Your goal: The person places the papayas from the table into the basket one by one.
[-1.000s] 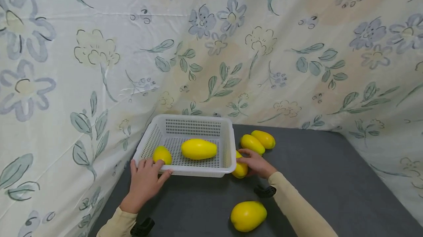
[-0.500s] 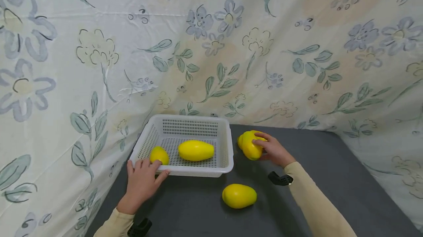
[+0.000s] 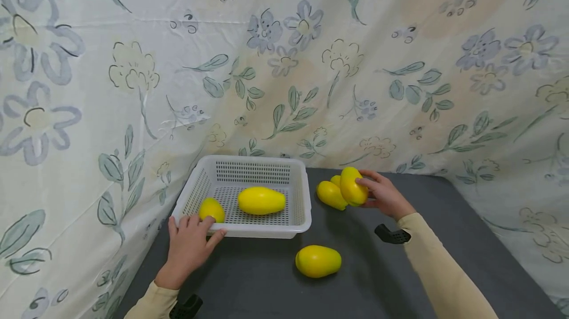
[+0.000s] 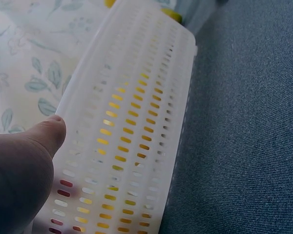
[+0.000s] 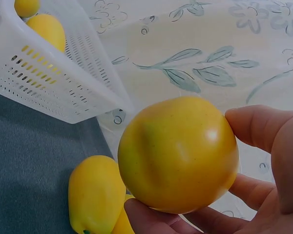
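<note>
My right hand (image 3: 384, 193) holds a yellow mango (image 3: 353, 186) between thumb and fingers, raised in front of two more mangoes lying right of the basket. One of those, the nearer mango (image 5: 96, 195), shows well in the right wrist view; the other is mostly hidden. With my left hand (image 3: 190, 245) I grip the near left rim of a white plastic basket (image 3: 266, 230). In the left wrist view its thumb (image 4: 49, 134) lies against the outer wall. Inside the basket are a long mango (image 3: 261, 201) and a smaller-looking mango (image 3: 211, 210) by my left fingers.
A single mango (image 3: 318, 261) lies on the dark grey table (image 3: 253, 279) in front of the basket. Behind the table and along both sides hangs a floral cloth (image 3: 284, 62). The basket's back edge stands close to this cloth.
My right hand has lifted the mango from beside the basket and carried it right and away from me. The front mango has rolled slightly toward the basket. My left hand stays on the rim.
</note>
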The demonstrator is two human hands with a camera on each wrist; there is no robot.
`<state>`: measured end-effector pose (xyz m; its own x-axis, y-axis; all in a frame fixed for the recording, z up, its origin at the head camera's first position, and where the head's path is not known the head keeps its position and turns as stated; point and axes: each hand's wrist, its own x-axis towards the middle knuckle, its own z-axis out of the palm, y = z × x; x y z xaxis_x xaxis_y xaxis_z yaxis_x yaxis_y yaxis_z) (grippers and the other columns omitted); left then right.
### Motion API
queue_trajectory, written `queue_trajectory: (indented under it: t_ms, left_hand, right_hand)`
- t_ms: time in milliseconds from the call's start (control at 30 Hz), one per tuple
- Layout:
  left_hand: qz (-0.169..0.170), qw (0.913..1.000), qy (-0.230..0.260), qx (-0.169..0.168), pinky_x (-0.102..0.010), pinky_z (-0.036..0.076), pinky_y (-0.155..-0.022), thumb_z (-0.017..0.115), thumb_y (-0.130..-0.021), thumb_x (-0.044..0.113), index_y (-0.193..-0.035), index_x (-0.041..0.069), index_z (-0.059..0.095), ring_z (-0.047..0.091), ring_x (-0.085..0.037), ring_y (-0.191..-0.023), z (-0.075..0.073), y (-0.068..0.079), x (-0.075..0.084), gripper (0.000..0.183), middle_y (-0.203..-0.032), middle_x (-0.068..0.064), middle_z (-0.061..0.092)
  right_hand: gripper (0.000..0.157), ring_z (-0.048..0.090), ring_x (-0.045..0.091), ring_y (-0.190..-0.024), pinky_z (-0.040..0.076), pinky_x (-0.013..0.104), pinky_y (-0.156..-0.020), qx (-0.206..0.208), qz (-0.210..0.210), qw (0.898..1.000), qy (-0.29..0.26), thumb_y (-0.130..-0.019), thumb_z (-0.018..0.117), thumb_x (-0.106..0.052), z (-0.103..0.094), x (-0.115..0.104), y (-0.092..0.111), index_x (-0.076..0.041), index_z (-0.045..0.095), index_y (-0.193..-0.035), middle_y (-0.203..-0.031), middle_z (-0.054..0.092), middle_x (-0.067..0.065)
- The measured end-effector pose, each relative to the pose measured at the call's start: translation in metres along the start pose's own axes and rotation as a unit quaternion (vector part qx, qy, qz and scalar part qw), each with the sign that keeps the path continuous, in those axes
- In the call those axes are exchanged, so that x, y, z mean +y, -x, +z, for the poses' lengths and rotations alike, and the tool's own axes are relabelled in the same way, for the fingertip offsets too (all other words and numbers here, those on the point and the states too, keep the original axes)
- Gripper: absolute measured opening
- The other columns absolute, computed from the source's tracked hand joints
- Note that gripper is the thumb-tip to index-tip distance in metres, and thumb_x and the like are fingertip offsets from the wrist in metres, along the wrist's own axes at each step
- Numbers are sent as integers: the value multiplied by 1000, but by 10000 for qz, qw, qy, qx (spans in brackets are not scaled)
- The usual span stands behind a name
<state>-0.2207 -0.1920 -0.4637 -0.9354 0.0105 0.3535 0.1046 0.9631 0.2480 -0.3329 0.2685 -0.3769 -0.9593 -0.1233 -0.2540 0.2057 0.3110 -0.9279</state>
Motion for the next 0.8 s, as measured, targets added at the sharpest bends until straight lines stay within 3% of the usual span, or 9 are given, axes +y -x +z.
queue_trajectory:
  t_ms: [500,800]
  left_hand:
    - [29,10000,2,52,-79,17,-109,72,-93,43,-113,8,70,50,-49,-113,1,1,-1,40,-102,-22,60]
    - [56,9999,7,93,-80,17,-109,73,-92,42,-113,8,70,50,-49,-113,2,2,-1,40,-103,-23,60]
  right_hand:
    - [75,63,25,-111,60,44,-91,-28,-112,9999,-22,-106,53,-40,-4,9,3,-10,15,-163,-157,31,26]
    - [75,64,24,-108,61,42,-90,2,-70,10000,-34,-106,53,-40,-3,12,2,-10,16,-163,-157,32,26]
